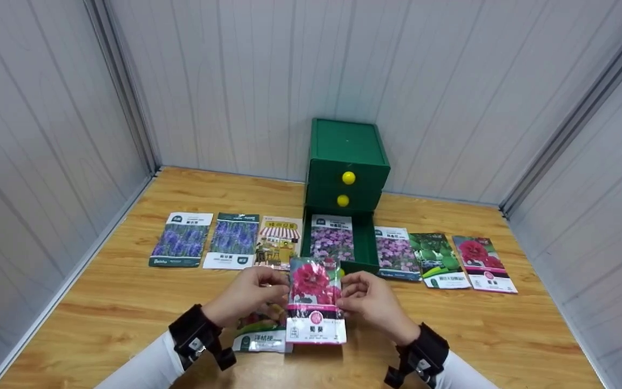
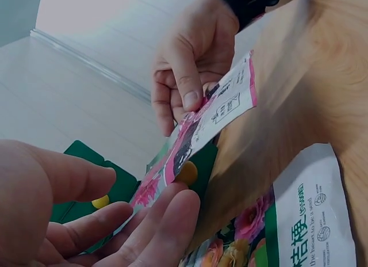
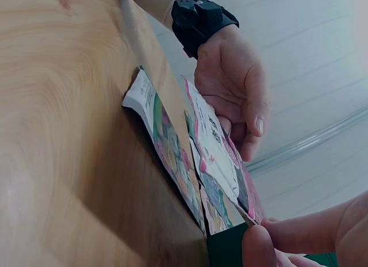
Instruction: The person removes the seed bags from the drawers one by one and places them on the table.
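Note:
A seed packet with a bright pink flower and white lower band is held up over the table, in front of the open bottom drawer of a green cabinet. My right hand pinches its right edge between thumb and fingers. At the left edge is my left hand; in the left wrist view its fingers are loosely extended beneath the packet, with the thumb held apart. Another seed packet, white and green with flowers, lies on the table under the left hand, partly covered.
Behind stands the green cabinet with yellow knobs. Its drawer holds a purple-flower packet. Left of it lie two lavender packets and an illustrated shop-front packet. To the right are purple-flower, green-fruit and pink-flower packets.

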### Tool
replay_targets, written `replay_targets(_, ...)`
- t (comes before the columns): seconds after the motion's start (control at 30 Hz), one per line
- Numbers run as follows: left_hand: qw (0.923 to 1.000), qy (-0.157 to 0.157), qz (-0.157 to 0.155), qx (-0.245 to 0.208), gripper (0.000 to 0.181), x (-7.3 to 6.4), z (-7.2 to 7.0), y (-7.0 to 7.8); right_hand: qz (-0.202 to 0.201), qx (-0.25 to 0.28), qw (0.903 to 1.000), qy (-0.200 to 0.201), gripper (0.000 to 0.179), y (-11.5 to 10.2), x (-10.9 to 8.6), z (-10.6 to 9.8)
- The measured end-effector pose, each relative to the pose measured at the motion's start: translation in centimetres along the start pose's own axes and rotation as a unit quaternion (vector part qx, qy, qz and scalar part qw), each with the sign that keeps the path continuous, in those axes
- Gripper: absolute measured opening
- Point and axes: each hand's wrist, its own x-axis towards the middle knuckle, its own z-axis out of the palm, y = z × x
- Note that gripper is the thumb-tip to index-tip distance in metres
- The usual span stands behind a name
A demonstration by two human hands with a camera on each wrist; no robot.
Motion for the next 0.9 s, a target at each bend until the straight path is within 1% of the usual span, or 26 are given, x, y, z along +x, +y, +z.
replay_targets(0.13, 1.0, -0.006, 0.002, -0.004, 0.029, -0.1, -0.2, -0.3, 0.005, -0.006, 1.0, -0.003, 0.049, 0.1, -0.1, 0.2)
replay_targets(0.27, 0.9998, -0.013, 0.001, -0.014, 0.029, -0.2, -0.2, -0.3, 0.016, 0.003, 0.9998, -0.007, 0.05, 0.0, -0.4, 0.3)
replay_targets(0.37, 0.9998, -0.015, 0.004, -0.013, 0.029, -0.2, -0.2, -0.5, 0.024, 0.007, 0.9997, -0.007, 0.05, 0.0, -0.5, 0.3)
replay_targets(0.47, 0.9999, -0.016, 0.004, -0.006, 0.029, -0.1, -0.2, -0.6, 0.021, 0.005, 0.9998, -0.006, 0.05, 0.2, -0.6, 0.4)
replay_targets(0.7, 0.9997, -0.022, 0.002, 0.013, 0.028, 0.2, -0.3, -0.9, -0.001, 0.002, 0.9997, -0.023, 0.05, 1.0, -0.6, 0.6)
replay_targets(0.8, 0.9995, -0.025, -0.006, 0.02, 0.027, 0.3, -0.3, -1.1, 0.002, 0.003, 0.9997, -0.023, 0.049, 1.3, -0.5, 0.8)
replay_targets(0.9, 0.9989, -0.029, -0.024, 0.026, 0.027, 0.3, -0.3, -1.2, 0.002, 0.0, 0.9998, -0.022, 0.049, 1.7, -0.5, 1.0)
